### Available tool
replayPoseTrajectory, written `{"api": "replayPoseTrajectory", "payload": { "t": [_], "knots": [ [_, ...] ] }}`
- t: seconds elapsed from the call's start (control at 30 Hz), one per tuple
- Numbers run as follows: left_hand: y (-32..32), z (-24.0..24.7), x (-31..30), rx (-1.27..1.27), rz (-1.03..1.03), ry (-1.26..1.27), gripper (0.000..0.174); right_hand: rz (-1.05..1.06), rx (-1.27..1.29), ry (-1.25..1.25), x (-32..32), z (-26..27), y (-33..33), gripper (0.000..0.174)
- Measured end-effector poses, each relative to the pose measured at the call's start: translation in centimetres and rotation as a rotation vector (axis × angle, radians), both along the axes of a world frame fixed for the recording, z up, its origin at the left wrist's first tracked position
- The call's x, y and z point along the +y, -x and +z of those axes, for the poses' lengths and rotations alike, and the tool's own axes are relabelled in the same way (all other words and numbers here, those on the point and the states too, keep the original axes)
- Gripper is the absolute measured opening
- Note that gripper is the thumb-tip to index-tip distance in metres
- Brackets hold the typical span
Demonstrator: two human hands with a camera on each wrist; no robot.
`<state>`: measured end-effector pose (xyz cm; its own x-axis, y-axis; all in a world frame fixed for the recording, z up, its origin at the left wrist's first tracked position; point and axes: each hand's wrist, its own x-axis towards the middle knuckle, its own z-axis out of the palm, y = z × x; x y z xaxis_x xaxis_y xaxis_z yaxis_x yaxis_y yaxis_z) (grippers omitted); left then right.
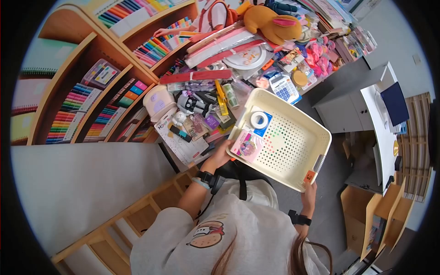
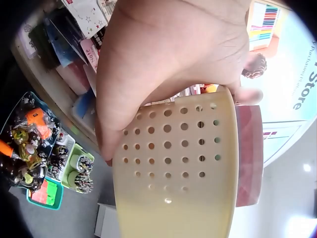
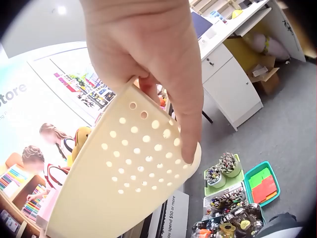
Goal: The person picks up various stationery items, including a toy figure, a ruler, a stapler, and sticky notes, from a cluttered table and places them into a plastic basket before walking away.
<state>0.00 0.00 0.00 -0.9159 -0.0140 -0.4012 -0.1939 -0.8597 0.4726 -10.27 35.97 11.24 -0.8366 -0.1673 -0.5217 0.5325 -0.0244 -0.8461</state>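
Note:
A cream perforated basket (image 1: 293,137) is held up between both hands, tilted. Inside lie a white tape roll on a blue card (image 1: 260,120) and a pink package (image 1: 248,145), both toward its left end. My left hand (image 1: 219,156) grips the basket's left end; in the left wrist view that hand (image 2: 173,49) curls over the holed wall (image 2: 173,183). My right hand (image 1: 309,195) grips the near right corner, by an orange tag marked 3 (image 1: 310,176); in the right wrist view the hand (image 3: 148,59) has its fingers over the wall (image 3: 114,198).
Beyond the basket is a table heaped with goods, including a calculator (image 1: 284,88), a plush toy (image 1: 270,24) and a yellow-handled item (image 1: 221,97). A white desk (image 1: 378,133) stands at the right. Bins of small items (image 3: 225,198) sit on the grey floor (image 3: 228,144).

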Motion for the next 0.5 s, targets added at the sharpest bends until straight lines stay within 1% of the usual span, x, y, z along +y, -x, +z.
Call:
{"api": "replayPoseTrajectory", "payload": {
  "t": [0.07, 0.1, 0.17, 0.2, 0.27, 0.3, 0.33, 0.37, 0.4, 0.43, 0.5],
  "knots": [
    [-0.4, 0.7, -0.8, -0.059, 0.006, 0.003, 0.056, -0.009, -0.018, -0.059, -0.2, -0.5, -0.2, 0.052],
    [1.2, 2.8, -0.6, -0.077, 0.071, -0.016, 0.048, -0.006, -0.017, -0.021, 0.0, -1.5, 1.5, 0.052],
    [1.3, 2.5, 0.7, -0.126, 0.142, -0.075, 0.047, -0.015, -0.042, -0.031, 0.4, -1.2, 2.1, 0.051],
    [1.2, 2.2, 1.0, -0.134, 0.147, -0.066, 0.047, -0.011, -0.051, -0.023, 0.3, -1.5, 2.2, 0.051],
    [1.1, 1.6, 1.8, -0.164, 0.257, -0.046, 0.053, -0.046, -0.108, 0.065, 0.4, -1.9, 2.7, 0.052],
    [1.2, 2.1, 2.2, -0.190, 0.287, -0.058, 0.052, -0.061, -0.139, 0.103, 0.5, -2.1, 2.9, 0.052],
    [1.1, 2.3, 2.3, -0.189, 0.300, -0.071, 0.052, -0.056, -0.126, 0.212, 0.5, -2.1, 2.9, 0.053],
    [1.2, 2.6, 2.4, -0.186, 0.314, -0.084, 0.052, -0.040, -0.138, 0.214, 0.6, -2.3, 3.0, 0.053],
    [1.3, 3.2, 2.5, -0.174, 0.347, -0.138, 0.045, -0.072, -0.198, 0.283, 0.7, -2.6, 2.9, 0.051],
    [1.5, 3.4, 2.7, -0.184, 0.361, -0.132, 0.045, -0.107, -0.261, 0.352, 0.8, -2.9, 2.9, 0.050],
    [1.7, 3.6, 2.8, -0.222, 0.386, -0.114, 0.046, -0.093, -0.280, 0.383, 0.9, -3.3, 3.4, 0.047]
  ]
}}
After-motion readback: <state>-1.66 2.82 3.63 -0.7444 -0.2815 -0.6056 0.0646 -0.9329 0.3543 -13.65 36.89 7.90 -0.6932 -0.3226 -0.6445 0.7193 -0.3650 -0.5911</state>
